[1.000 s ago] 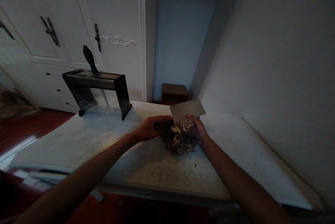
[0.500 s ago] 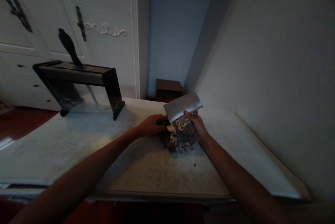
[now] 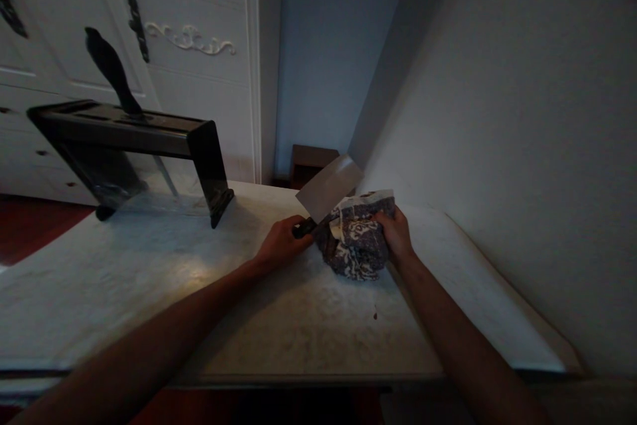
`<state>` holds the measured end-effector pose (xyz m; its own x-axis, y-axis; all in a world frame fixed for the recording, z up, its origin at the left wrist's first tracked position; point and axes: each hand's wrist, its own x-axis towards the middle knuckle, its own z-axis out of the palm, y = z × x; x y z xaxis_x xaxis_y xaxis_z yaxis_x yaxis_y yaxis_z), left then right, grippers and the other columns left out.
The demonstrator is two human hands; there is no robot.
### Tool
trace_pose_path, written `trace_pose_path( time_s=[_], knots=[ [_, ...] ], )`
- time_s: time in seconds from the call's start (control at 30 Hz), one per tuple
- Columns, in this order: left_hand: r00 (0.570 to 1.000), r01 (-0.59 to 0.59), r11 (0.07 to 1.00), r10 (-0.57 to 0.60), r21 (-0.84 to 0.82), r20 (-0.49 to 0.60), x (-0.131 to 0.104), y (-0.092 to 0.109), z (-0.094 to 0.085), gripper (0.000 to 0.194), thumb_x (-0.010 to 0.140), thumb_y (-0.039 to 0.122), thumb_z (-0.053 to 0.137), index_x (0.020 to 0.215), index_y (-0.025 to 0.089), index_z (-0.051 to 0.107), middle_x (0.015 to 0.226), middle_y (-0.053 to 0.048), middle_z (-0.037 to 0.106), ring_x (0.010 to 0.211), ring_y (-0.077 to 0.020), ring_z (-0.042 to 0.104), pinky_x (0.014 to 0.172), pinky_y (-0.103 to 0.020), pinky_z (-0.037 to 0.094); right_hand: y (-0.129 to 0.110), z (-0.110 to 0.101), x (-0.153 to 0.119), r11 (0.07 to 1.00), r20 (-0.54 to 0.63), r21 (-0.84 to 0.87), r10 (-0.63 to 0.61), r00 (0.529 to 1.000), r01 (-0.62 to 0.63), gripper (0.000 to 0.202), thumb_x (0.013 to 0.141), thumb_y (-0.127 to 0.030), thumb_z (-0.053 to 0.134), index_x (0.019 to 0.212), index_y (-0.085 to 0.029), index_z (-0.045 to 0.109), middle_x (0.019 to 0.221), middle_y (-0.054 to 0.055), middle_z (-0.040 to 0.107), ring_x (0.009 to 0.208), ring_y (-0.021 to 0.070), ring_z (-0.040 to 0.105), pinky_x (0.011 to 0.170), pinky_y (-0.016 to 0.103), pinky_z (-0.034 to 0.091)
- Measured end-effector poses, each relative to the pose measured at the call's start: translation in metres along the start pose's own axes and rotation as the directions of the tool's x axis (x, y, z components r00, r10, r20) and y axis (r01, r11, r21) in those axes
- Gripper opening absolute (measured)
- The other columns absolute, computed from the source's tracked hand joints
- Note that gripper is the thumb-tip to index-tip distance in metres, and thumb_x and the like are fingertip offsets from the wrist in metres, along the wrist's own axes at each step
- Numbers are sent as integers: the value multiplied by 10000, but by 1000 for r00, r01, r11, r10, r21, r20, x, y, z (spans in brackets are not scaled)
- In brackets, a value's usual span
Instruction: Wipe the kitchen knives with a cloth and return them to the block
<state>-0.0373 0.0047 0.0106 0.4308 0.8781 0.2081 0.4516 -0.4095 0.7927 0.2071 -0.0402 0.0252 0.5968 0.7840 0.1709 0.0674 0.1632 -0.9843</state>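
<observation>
A knife [image 3: 110, 68] was held in a black rack [image 3: 164, 138] on the table [image 3: 124, 252], a dark handle [image 3: 137, 24] was fixed to the white cabinet [image 3: 199, 97] behind, and a brown stand [image 3: 311, 156] was partly hidden beyond the table.

A dim room that looks like part of a home.
White cabinets [image 3: 209, 100] stand at the left and back, with a raised scroll [image 3: 189, 38] on one door, ornate dark handles [image 3: 137, 22] and, lower down, small-knobbed drawers [image 3: 30, 156]. The walls [image 3: 497, 107] are plain and pale, the floor [image 3: 44, 226] is reddish, and a low brown box-like piece of furniture [image 3: 314, 157] sits in the back recess. A pale, marbled bench [image 3: 239, 332] fills the foreground, bearing a black knife rack [image 3: 119, 133]; this, a cleaver [image 3: 329, 187] and a patterned cloth [image 3: 361, 239] add a household, kitchen-like touch.
</observation>
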Motion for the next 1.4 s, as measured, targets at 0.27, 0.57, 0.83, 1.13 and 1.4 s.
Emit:
trace_pose_path(
  time_s=[0.27,0.57,0.83,1.13,1.4],
  knots=[
    [1000,-17,999,16,39,16,-1,0,1,252,720,301,547,889,157,666,766,-32,654,685,-176,597,619,-261,418,-11,3,-18,866,54,-245,-437,898,436,423,750,-171,599,1166,-222,652,1135,21,675,1028,212,598,988,349,421],
    [986,-119,969,90,217,140,-6,9,4,243,795,333,547,943,165,639,800,-55,682,714,-181,621,628,-260,403,-8,32,-53,445,559,-261,-654,510,857,589,810,-159,559,1392,-184,468,1380,109,533,1286,230,489,1091,434,391],
    [970,-207,917,148,342,192,0,2,6,238,792,281,510,917,142,657,902,-114,711,833,-252,661,702,-295,426,-19,51,-62,189,785,-350,-475,398,917,623,730,-124,498,1349,-50,500,1406,161,494,1331,276,423,1124,468,348],
    [981,-150,922,95,358,167,-2,4,5,258,830,375,500,910,168,632,836,-86,696,762,-213,648,645,-276,397,-11,49,-39,204,701,-541,-427,571,816,647,762,-97,430,1404,-23,409,1468,189,402,1387,280,340,1156,466,300],
    [979,-149,916,84,371,185,-2,4,5,196,779,284,495,889,181,620,771,-63,666,683,-189,606,618,-276,366,3,33,-7,215,541,-698,-467,700,683,624,799,-120,396,1415,-27,381,1482,195,376,1400,265,321,1146,443,310]
  ],
)
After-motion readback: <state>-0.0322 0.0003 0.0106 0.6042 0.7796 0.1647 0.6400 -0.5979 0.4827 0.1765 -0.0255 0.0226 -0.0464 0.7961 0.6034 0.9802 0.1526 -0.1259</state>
